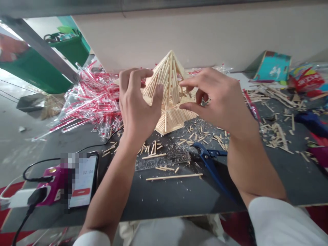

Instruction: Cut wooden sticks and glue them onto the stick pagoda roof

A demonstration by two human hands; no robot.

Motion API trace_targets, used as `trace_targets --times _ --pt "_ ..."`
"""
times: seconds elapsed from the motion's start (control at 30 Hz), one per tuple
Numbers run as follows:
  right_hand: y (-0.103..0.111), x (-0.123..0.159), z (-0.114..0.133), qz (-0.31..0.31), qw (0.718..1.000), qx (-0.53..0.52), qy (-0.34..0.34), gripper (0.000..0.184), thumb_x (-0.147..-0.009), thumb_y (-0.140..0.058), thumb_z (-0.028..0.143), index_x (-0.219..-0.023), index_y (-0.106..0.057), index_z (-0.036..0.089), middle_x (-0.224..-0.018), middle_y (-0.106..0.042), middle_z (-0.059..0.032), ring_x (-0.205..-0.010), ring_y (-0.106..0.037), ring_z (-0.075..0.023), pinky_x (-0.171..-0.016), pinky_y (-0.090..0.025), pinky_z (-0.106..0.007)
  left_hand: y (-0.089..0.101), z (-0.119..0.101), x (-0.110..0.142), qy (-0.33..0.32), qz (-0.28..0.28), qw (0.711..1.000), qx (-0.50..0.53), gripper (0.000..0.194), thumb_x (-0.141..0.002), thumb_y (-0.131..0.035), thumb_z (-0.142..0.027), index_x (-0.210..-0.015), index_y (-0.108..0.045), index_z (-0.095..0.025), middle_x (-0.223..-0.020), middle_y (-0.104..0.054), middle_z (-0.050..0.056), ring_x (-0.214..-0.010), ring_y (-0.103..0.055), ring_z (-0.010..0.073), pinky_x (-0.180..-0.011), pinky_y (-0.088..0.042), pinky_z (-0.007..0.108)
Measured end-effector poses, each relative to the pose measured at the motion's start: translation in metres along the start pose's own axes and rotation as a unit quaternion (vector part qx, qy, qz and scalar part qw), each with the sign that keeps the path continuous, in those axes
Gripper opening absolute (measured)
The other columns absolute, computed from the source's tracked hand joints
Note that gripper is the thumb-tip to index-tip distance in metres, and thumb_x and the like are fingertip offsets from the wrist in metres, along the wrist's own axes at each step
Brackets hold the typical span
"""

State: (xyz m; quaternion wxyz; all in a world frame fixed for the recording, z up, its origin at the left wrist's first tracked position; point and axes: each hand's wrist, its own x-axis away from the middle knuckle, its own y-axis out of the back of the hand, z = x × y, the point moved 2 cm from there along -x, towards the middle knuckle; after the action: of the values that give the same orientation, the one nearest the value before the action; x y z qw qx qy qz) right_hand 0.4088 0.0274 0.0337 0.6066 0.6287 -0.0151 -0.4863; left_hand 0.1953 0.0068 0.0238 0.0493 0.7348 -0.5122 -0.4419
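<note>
A small model building made of thin wooden sticks [166, 75], with a pointed roof and a flared stick base, stands on the dark table. My left hand [139, 99] is at its left side, thumb and fingers apart and curved around the roof. At the right side is my right hand [215, 97], its index finger and thumb apart beside the model. Whether either hand touches the model I cannot tell. Nearer to me lie a clear ruler [164, 161], a single long stick [174, 177] and a blue-handled cutting tool [211, 165].
Clear plastic wrappers with red edges [94, 99] are heaped at the left. A phone [85, 181] and a purple power strip [52, 184] with cables sit front left. Cut stick pieces [278, 136] and a teal box [273, 68] are at the right. Green bins [33, 71] stand beyond.
</note>
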Motion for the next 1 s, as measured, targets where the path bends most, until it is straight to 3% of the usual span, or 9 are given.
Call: trace_targets --times 0.1,0.27,0.43,0.7,1.0 --pt "0.001 0.001 -0.004 -0.025 0.999 0.0 -0.024 0.039 -0.094 -0.067 0.05 -0.124 -0.066 0.025 -0.112 -0.069 -0.0079 -0.072 -0.065 -0.0172 -0.077 -0.057 -0.038 -0.011 0.006 0.0 -0.031 -0.004 0.999 0.001 0.046 -0.091 -0.071 -0.045 -0.129 -0.052 -0.027 -0.143 -0.053 0.011 -0.135 -0.05 0.0317 -0.114 -0.046 0.051" --pt "-0.004 0.001 -0.005 -0.043 0.997 -0.024 -0.059 0.03 -0.095 -0.067 0.044 -0.117 -0.067 0.024 -0.106 -0.07 -0.0072 -0.064 -0.061 -0.0148 -0.073 -0.057 -0.037 -0.023 0.019 0.0 -0.034 0.04 0.998 0.032 0.059 -0.086 -0.076 -0.038 -0.135 -0.046 -0.028 -0.141 -0.055 0.011 -0.137 -0.05 0.0318 -0.115 -0.044 0.052" --pt "-0.011 0.002 -0.007 -0.048 0.994 -0.053 -0.084 0.025 -0.095 -0.067 0.037 -0.114 -0.064 0.022 -0.103 -0.07 -0.0067 -0.073 -0.066 -0.0173 -0.071 -0.057 -0.035 -0.025 0.02 -0.001 -0.015 0.036 0.998 0.053 0.057 -0.084 -0.077 -0.033 -0.133 -0.048 -0.028 -0.138 -0.058 0.009 -0.134 -0.054 0.031 -0.114 -0.045 0.052" --pt "-0.013 0.002 -0.008 -0.044 0.994 -0.051 -0.085 0.026 -0.094 -0.069 0.038 -0.114 -0.062 0.023 -0.102 -0.068 -0.0065 -0.094 -0.069 -0.0237 -0.076 -0.058 -0.038 -0.026 0.021 0.002 -0.054 0.024 0.998 0.008 0.057 -0.087 -0.075 -0.036 -0.135 -0.046 -0.028 -0.135 -0.058 0.01 -0.13 -0.056 0.0307 -0.109 -0.048 0.052" --pt "-0.012 0.001 -0.005 -0.046 0.994 -0.06 -0.077 0.03 -0.092 -0.073 0.038 -0.115 -0.062 0.023 -0.106 -0.064 -0.007 -0.085 -0.065 -0.0193 -0.078 -0.06 -0.037 -0.024 0.023 0.001 -0.059 0.042 0.997 -0.006 0.059 -0.089 -0.074 -0.041 -0.138 -0.044 -0.028 -0.137 -0.058 0.011 -0.132 -0.054 0.0321 -0.109 -0.048 0.05"
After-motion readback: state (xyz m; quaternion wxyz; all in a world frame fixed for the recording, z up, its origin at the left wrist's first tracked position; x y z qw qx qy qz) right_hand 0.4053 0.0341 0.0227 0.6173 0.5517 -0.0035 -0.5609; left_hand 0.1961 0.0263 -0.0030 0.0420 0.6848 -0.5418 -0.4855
